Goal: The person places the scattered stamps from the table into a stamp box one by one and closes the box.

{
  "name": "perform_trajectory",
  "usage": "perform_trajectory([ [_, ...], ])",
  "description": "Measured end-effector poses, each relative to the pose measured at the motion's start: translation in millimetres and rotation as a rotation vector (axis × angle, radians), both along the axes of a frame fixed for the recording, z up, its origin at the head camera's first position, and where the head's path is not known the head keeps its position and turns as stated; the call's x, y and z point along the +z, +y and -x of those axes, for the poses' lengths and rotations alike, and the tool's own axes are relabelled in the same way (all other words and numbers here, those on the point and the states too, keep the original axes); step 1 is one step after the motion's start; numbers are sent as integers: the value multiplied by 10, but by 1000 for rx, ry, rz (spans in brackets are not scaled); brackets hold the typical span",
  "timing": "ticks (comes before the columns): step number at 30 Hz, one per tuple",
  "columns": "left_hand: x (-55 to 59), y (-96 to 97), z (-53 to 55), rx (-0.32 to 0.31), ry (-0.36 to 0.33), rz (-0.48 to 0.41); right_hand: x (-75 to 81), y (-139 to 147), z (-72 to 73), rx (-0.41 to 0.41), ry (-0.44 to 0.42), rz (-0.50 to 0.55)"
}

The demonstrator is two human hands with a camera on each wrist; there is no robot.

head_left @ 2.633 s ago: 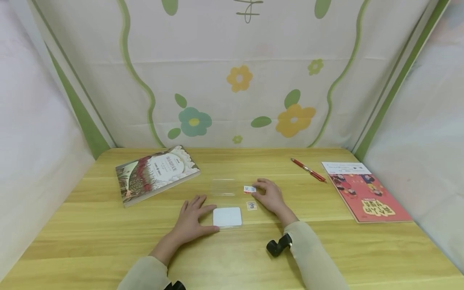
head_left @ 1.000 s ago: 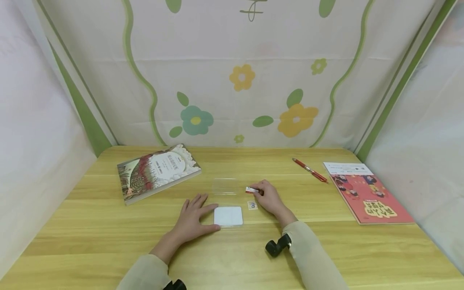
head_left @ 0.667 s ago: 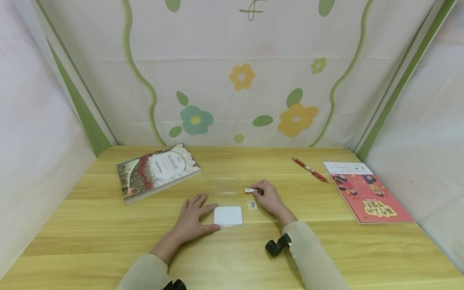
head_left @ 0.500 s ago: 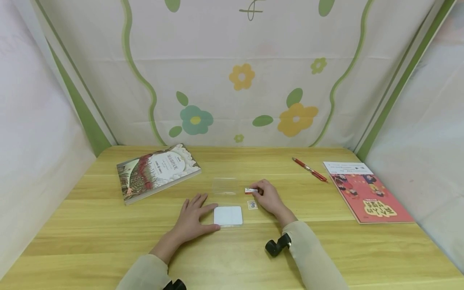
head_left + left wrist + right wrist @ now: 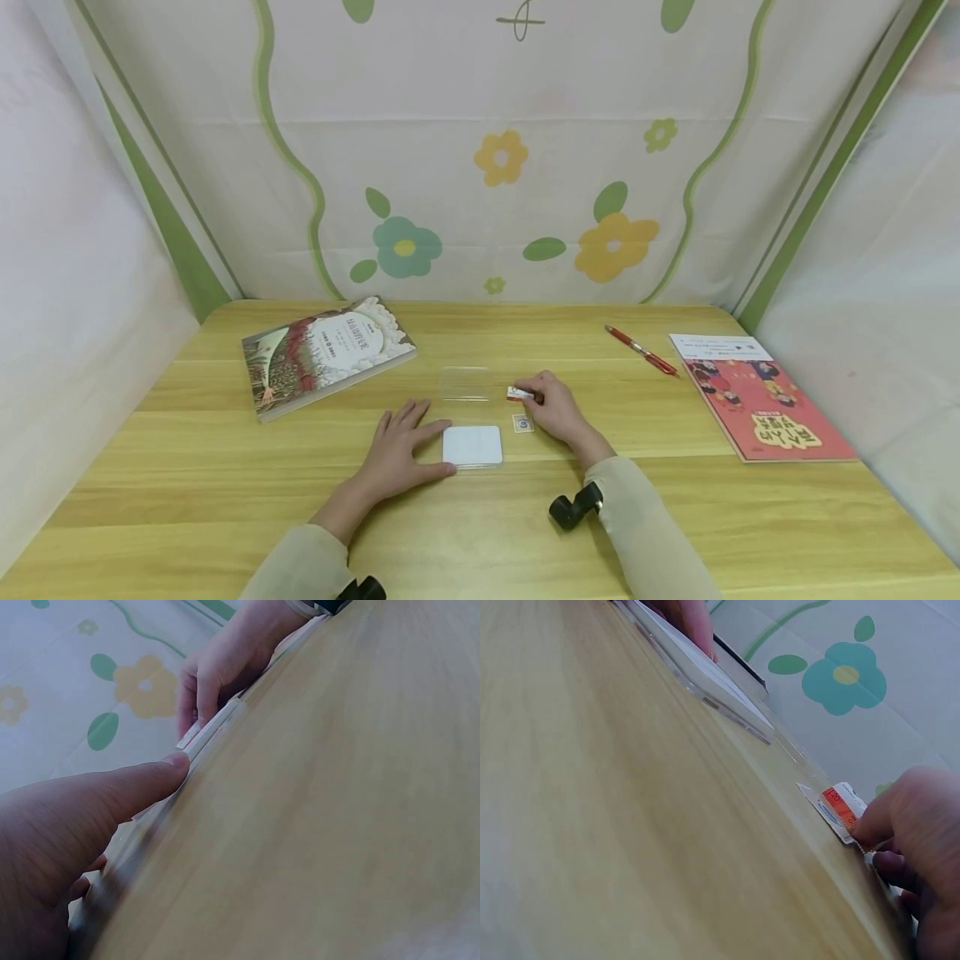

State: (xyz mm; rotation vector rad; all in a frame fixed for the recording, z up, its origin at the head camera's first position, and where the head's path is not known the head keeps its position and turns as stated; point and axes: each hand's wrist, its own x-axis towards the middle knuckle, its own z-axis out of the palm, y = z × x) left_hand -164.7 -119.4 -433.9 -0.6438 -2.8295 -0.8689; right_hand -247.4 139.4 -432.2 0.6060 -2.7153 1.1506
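Note:
My right hand (image 5: 558, 408) pinches a small red-and-white postage stamp (image 5: 516, 393) between thumb and fingertips, lifting it at a tilt off the table. In the right wrist view the stamp (image 5: 844, 804) shows a perforated edge. A second, square stamp (image 5: 522, 423) lies flat just in front of it. My left hand (image 5: 401, 454) rests on the table with its fingers spread. Its thumb and index finger touch the left side of a clear plastic case (image 5: 472, 467) with a white insert (image 5: 472, 445). In the left wrist view the thumb (image 5: 161, 778) presses the case's edge.
Behind the case lies a transparent plastic cover (image 5: 465, 383). A thick book (image 5: 330, 354) is at the back left. At the right are a red pen (image 5: 641, 352) and a red booklet (image 5: 761, 400). A flowered curtain (image 5: 487, 100) stands behind the wooden table (image 5: 225, 492).
The red-and-white stamp lay flatter under the right fingertips at first; now it is pinched and tilted up. The left hand and the case stay in place.

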Motion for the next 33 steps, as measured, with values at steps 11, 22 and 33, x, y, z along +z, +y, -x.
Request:
perform_trajectory([
  [11,10,-1,-7,-2,3,-2,0,-4,-7,-17,-39,-3],
  [22,23,-1,-15,-3,-2,2,-33,3,2,7,15,7],
  [33,22,-1,-6,-3,-11,-4,-20,-8,0,17,26,25],
])
